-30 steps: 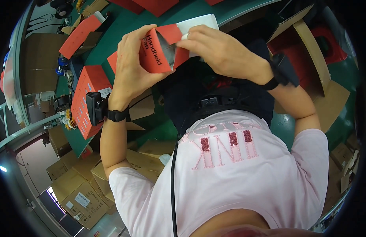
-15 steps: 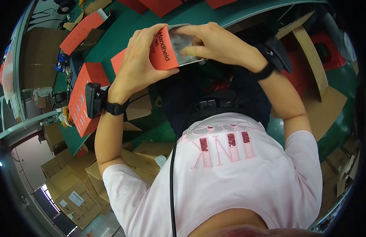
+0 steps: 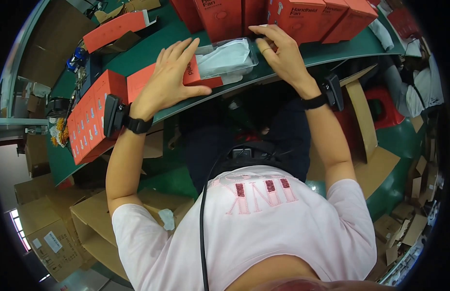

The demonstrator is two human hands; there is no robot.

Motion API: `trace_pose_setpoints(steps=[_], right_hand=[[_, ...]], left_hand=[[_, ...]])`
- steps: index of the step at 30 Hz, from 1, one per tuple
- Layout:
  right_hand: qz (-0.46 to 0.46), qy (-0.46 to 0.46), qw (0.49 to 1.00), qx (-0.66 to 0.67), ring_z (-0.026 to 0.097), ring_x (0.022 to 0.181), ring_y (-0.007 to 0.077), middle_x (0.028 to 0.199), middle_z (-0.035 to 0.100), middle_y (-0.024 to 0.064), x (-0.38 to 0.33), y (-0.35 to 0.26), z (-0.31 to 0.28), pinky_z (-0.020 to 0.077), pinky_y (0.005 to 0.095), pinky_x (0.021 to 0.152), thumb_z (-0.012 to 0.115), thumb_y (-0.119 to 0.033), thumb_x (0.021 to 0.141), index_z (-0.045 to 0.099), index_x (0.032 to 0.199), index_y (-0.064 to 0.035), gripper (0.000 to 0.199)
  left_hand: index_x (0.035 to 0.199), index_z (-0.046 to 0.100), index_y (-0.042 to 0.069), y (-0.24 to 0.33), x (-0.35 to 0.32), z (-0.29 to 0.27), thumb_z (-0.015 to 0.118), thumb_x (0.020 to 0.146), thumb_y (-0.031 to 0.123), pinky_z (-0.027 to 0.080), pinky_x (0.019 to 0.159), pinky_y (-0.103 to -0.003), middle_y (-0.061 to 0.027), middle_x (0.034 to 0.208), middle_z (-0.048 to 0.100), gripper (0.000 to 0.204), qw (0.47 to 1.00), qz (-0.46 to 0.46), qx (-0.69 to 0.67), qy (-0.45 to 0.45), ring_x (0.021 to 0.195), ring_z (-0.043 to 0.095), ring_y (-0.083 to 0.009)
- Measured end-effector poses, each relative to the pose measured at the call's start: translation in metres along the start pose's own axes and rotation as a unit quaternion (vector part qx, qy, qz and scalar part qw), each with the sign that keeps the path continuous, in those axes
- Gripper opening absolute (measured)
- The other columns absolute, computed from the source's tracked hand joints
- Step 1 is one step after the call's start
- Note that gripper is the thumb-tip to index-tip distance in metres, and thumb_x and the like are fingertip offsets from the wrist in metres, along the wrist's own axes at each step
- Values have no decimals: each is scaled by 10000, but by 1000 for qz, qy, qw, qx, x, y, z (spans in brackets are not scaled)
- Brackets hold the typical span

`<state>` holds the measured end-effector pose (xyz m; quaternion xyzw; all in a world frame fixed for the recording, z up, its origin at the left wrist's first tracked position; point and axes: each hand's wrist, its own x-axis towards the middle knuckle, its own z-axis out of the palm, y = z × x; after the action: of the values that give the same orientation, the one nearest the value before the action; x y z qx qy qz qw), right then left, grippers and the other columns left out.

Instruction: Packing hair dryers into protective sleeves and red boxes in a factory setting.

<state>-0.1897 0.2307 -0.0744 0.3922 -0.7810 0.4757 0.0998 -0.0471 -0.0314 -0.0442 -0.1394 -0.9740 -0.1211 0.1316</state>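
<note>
Lowered since before, left hand (image 3: 169,80) presses red box (image 3: 159,80) onto table (image 3: 331,48).

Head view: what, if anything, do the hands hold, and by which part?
The left hand lies flat on the red carton, pinning it to the table. The right hand touches the clear tray at its right end; a closed grip cannot be told.

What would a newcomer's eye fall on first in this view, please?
Probably the clear plastic tray with a white item inside, lying on the dark green table between both hands. The left hand presses a flat red cardboard box, while the right hand touches the tray's far corner, below a row of upright red boxes.
</note>
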Motion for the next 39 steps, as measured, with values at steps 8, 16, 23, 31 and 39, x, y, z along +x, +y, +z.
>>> trace_pose_setpoints(steps=[8, 16, 23, 31, 39], right_hand=[[-10, -121, 993, -11, 633, 1154, 351, 1310, 631, 214, 20, -16, 23, 515, 396, 957, 748, -174, 845, 742, 978, -4, 217], [-263, 23, 957, -120, 624, 909, 352, 977, 624, 168, 27, -74, 35, 500, 465, 896, 683, -101, 776, 613, 945, 24, 221], [-337, 79, 938, 14, 594, 974, 319, 1016, 607, 157, 48, -102, 57, 502, 453, 960, 717, -122, 781, 609, 941, -15, 220], [40, 174, 968, 176, 649, 1024, 139, 1091, 685, 93, -1, -89, -8, 512, 279, 915, 635, -75, 985, 625, 1259, 0, 284], [-97, 23, 995, 29, 637, 939, 164, 1017, 676, 121, -48, -141, -32, 488, 265, 839, 674, -1, 918, 703, 1129, 37, 216]], left_hand=[[1418, 525, 22, 19, 26, 24, 787, 840, 347, 375, 1096, -460, -156, 1279, 634, 713, 982, -52, -162, 85, 1233, 546, -331], [1412, 521, 14, 15, 16, 21, 818, 787, 204, 428, 1043, -417, -179, 1269, 621, 718, 981, -74, -166, 65, 1190, 564, -344], [1488, 405, 6, 28, 24, 21, 739, 886, 150, 423, 1081, -370, -145, 1452, 510, 704, 921, -75, -306, 228, 1319, 519, -274], [1278, 589, 74, -5, 53, -7, 698, 975, 265, 506, 1022, -406, -40, 1201, 669, 374, 487, -56, -762, 423, 1105, 645, -209], [1386, 473, 51, 38, 33, 6, 558, 956, 634, 555, 977, -500, -209, 1278, 605, 730, 424, -146, -842, 301, 1165, 626, -376]])
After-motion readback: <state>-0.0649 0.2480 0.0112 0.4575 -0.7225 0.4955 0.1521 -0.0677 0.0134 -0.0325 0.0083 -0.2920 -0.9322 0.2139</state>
